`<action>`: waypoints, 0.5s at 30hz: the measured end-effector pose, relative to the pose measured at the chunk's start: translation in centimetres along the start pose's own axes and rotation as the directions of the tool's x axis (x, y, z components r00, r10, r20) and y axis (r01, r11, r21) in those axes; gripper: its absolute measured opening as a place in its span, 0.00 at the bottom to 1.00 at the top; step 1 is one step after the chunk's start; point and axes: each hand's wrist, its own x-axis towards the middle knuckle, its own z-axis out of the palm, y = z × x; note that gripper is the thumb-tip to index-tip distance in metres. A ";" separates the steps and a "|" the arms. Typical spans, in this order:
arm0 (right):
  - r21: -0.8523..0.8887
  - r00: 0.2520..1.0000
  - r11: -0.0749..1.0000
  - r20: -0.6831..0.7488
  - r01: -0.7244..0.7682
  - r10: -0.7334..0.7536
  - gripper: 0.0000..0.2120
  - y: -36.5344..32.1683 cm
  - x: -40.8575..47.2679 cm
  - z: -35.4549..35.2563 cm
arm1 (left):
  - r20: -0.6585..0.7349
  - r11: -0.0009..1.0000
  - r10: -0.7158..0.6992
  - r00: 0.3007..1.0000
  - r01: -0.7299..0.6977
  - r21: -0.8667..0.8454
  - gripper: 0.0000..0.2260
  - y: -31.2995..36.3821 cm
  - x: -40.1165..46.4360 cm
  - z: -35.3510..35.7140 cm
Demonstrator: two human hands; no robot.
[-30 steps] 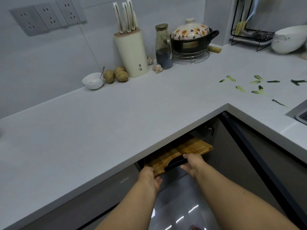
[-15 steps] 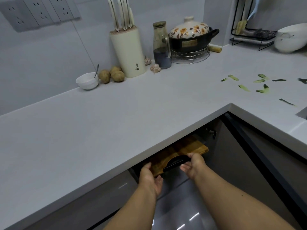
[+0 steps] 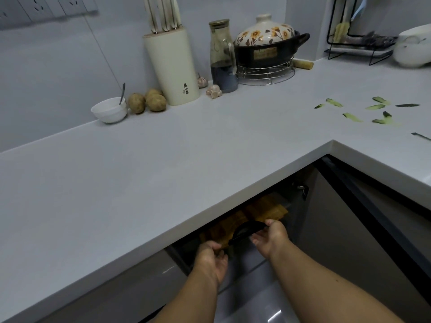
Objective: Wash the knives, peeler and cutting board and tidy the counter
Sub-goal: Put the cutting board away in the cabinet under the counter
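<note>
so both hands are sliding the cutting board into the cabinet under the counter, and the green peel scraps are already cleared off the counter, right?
Not cleared. The head view shows the peel scraps lying on the counter. The rest holds: left hand and right hand hold the cutting board under it.

L-shaped pale worktop (image 3: 163, 164). Along back edge: white bowl (image 3: 109, 110), potatoes (image 3: 147, 102), knife block (image 3: 172, 66), garlic (image 3: 214, 90), glass bottle (image 3: 222, 57), wire trivet (image 3: 265, 73) under a pot. Green peel scraps (image 3: 363, 110) on right wing.

Dark vertical characters — three, with a small seal mark beneath — on the cream knife block (image 3: 172, 66) (too small to read).
</note>
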 end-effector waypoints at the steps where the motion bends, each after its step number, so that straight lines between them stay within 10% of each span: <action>1: 0.007 1.000 1.000 0.013 0.004 -0.004 0.15 -0.1 0.1 0.3 | -0.011 1.000 0.011 1.000 -0.011 0.016 0.12 0.2 0.1 0.2; 15: -0.096 0.991 0.995 0.136 -0.002 0.015 0.11 -1.2 2.1 1.7 | 0.121 0.976 0.008 0.993 -0.034 0.215 0.13 -0.2 0.0 2.4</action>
